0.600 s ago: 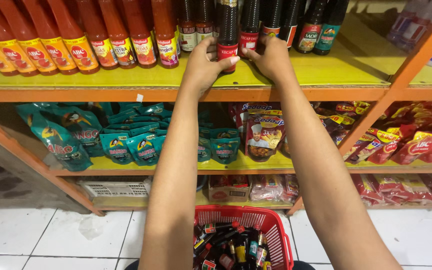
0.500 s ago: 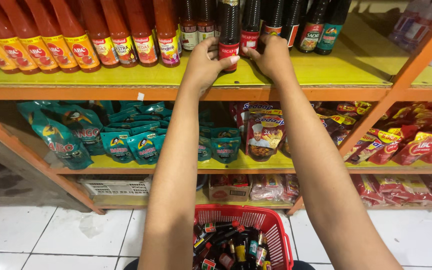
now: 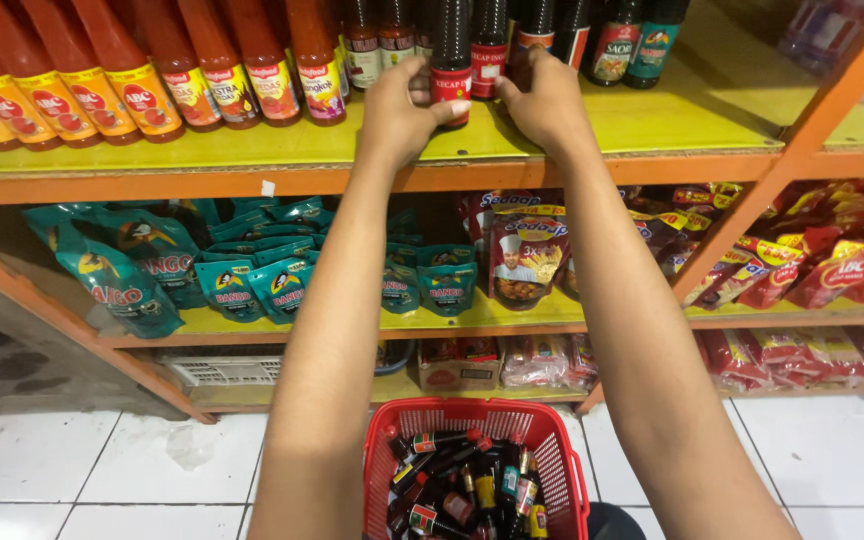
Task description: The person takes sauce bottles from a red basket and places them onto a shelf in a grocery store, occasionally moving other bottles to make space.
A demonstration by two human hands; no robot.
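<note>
Both my arms reach up to the top shelf (image 3: 202, 150), which is yellow with an orange edge. My left hand (image 3: 402, 110) grips a dark sauce bottle with a red label (image 3: 450, 70) standing on the shelf. My right hand (image 3: 547, 100) is curled around the neighbouring dark bottle (image 3: 524, 40), whose lower part is hidden by my fingers. More dark bottles (image 3: 612, 40) stand in a row to the right. Below, between my arms, a red plastic basket (image 3: 552, 450) holds several small dark bottles lying loose.
Red sauce bottles (image 3: 142, 70) fill the left of the top shelf. The middle shelf carries teal pouches (image 3: 242, 280), a red pouch pack (image 3: 527, 250) and red sachets (image 3: 832, 270). White floor tiles (image 3: 52, 460) lie below, and an orange upright (image 3: 782, 150) slants at right.
My left hand has closed more tightly around the red-labelled bottle; both arms stay on the top shelf at nearly the same place.
</note>
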